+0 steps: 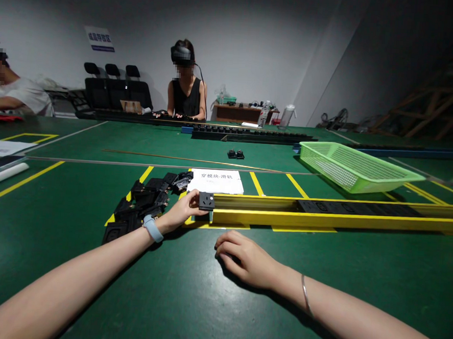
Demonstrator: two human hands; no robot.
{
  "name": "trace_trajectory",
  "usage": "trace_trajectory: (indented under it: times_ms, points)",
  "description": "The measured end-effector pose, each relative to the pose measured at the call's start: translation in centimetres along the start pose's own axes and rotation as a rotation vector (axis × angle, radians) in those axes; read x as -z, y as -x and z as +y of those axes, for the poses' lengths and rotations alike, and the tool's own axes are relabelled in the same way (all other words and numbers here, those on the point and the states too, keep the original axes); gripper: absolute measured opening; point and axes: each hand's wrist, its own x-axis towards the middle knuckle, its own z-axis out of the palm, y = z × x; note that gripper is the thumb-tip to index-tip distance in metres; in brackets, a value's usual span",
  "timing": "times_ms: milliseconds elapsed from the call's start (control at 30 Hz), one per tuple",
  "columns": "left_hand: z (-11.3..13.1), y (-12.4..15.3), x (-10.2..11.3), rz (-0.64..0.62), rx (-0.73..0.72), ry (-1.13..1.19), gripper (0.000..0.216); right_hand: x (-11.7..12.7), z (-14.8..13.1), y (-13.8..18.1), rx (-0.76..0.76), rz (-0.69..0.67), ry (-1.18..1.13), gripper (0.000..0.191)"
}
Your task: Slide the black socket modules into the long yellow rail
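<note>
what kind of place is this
Likely an assembly workshop or training line: a long green table marked out with yellow tape, a pile of black socket modules beside a yellow rail, and another person working at the far side.

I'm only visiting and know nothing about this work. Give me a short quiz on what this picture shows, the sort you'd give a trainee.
1. Fill in: the pile of black modules lies nearest the ___ hand.
2. True or false: the right hand holds the black socket module.
3. Where is that module? A) on the pile B) at the left end of the yellow rail C) under the right hand

Key: 1 left. 2 false: the left hand pinches it in its fingers, and the right hand rests on the green table. 3 B.
</note>
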Motion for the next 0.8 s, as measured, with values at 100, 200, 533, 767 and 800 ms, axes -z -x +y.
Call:
trace_trajectory:
  times_ms: [100,200,533,767,800]
  points:
    - [0.2,0.0,-0.1,0.002,-0.003,-0.007,0.037,0.0,0.1,0.0,0.003,0.008,0.004,0.016]
    - [0.2,0.0,-0.1,-0.005,0.000,-0.014,0.039,0.0,0.1,0.0,0.007,0.012,0.004,0.016]
    - [-0.5,-0.3,0.7,-0.078,0.055,0.074,0.043,0.0,0.0,0.1,-0.002,-0.001,0.004,0.016]
    - [-1.0,-0.6,1.3,-0.128,0.063,0.056,0.045,0.0,0.1,0.0,0.004,0.000,0.000,0.016]
    - [-1.0,-0.6,1.3,-0.136,0.062,0.052,0.045,0.0,0.1,0.0,0.004,0.000,-0.001,0.016]
